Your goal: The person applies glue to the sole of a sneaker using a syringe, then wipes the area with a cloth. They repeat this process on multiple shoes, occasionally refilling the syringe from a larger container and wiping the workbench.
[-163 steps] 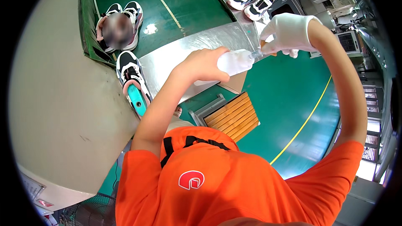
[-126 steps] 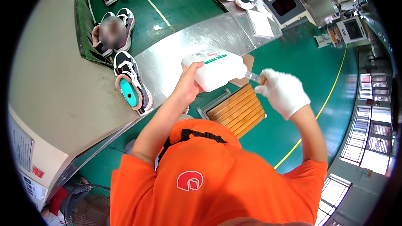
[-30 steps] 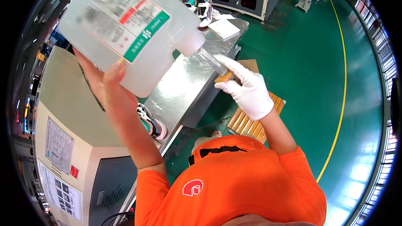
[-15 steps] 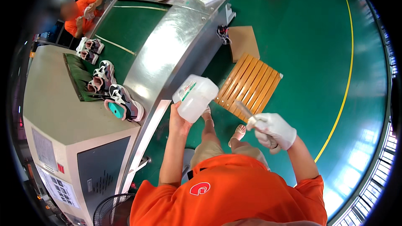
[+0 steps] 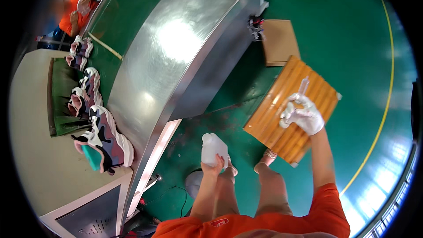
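Note:
My bare left hand (image 5: pixel 213 166) grips a translucent white plastic bottle (image 5: pixel 214 148) low in front of my legs, its neck at the upper left. Out to the right, my white-gloved right hand (image 5: pixel 304 115) is closed on a slim clear tube (image 5: pixel 304 85) that points away from me. Part of the tube is hidden by the fingers, and its exact kind does not show. Below that hand lies a slatted wooden platform (image 5: pixel 291 105) on the floor. Neither hand touches the sneakers at the left, the nearest being a multicoloured sneaker (image 5: pixel 105 139) with a teal insert.
A curved metal conveyor edge (image 5: pixel 163 57) runs along my left beside a beige machine (image 5: pixel 31 128). More sneakers (image 5: pixel 86 88) stand near its green curtain (image 5: pixel 64 101). A cardboard sheet (image 5: pixel 280 42) is beyond the platform. A person in orange (image 5: pixel 77 13) works far left.
My left hand has lowered the bottle toward my legs and turned it. My right hand has moved farther forward and right with the tube, over the platform. The view has shifted.

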`<state>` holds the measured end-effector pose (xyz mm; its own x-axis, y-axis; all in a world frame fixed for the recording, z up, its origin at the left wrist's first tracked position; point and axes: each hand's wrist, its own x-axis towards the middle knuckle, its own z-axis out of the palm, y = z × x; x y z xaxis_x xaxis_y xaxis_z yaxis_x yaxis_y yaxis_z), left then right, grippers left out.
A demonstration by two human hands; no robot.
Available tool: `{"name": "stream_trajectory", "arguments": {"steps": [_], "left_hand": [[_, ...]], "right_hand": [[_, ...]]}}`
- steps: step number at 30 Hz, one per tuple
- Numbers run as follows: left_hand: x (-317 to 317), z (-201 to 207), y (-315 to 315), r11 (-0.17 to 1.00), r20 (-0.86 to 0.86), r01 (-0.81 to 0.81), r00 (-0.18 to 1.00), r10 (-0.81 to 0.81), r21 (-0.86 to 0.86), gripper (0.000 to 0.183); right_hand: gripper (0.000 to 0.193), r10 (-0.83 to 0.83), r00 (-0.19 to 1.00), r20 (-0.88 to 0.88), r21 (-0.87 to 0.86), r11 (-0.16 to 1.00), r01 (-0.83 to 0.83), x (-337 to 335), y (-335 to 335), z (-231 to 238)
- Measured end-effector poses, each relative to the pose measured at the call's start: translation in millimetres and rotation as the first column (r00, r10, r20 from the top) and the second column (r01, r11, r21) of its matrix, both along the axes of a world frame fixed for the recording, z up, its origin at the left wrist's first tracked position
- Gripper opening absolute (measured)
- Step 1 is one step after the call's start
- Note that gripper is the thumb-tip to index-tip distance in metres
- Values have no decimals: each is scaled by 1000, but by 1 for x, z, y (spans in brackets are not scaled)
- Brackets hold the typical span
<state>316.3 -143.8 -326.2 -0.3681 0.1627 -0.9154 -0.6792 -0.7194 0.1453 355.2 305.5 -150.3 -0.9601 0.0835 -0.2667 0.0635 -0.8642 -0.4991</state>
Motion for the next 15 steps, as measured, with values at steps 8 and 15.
{"name": "stream_trajectory", "arguments": {"steps": [8,15], "left_hand": [[-102,-195,-64,916,163,-222,971,176,333,80],[-192,-316,-106,738,313,-593,803,508,322,78]], "right_hand": [[48,-56,959,-278,-93,995,31,-60,-10,-118],[40,62,962,-265,65,997,-46,-52,-5,-135]]}}
